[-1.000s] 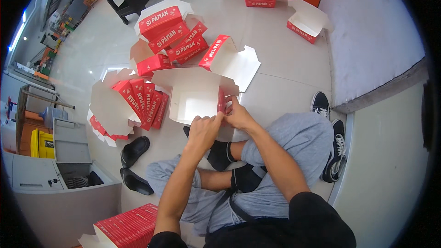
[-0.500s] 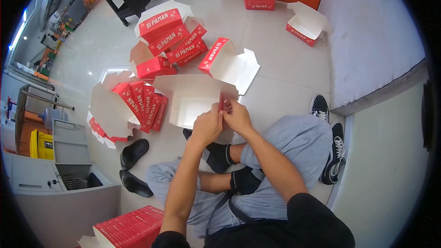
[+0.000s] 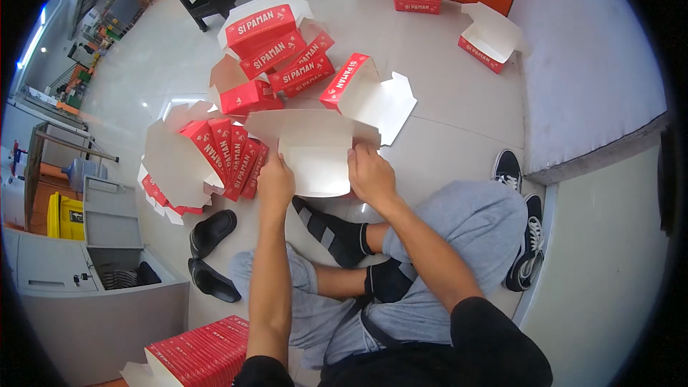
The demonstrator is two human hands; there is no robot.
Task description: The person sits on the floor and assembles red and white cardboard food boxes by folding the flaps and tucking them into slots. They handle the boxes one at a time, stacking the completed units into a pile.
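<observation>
You've got a half-folded carton of white cardboard with a red outside (image 3: 315,154) in front of you, just above centre of the frame, over the pale tiled floor (image 3: 459,122). It shows you its plain white inside: a wide back flap stands up along the top, side flaps are turned in, and only a sliver of red peeks out at its right edge.

Your left hand (image 3: 275,185) grips the carton's left wall, fingers curled over the edge. Your right hand (image 3: 371,174) pinches the right wall, fingertips pressed onto the cardboard. The carton sits between the two hands, touching both.

Whether its bottom rests on the floor or hangs free, I cannot tell; your hands cover the lower corners.

To the left, a row of red folded cartons (image 3: 226,158) stands packed inside an open white box. Above centre lies a loose heap of red cartons (image 3: 283,50). At the bottom edge, a stack of flat red carton blanks (image 3: 204,355) is cut off by the frame.
</observation>
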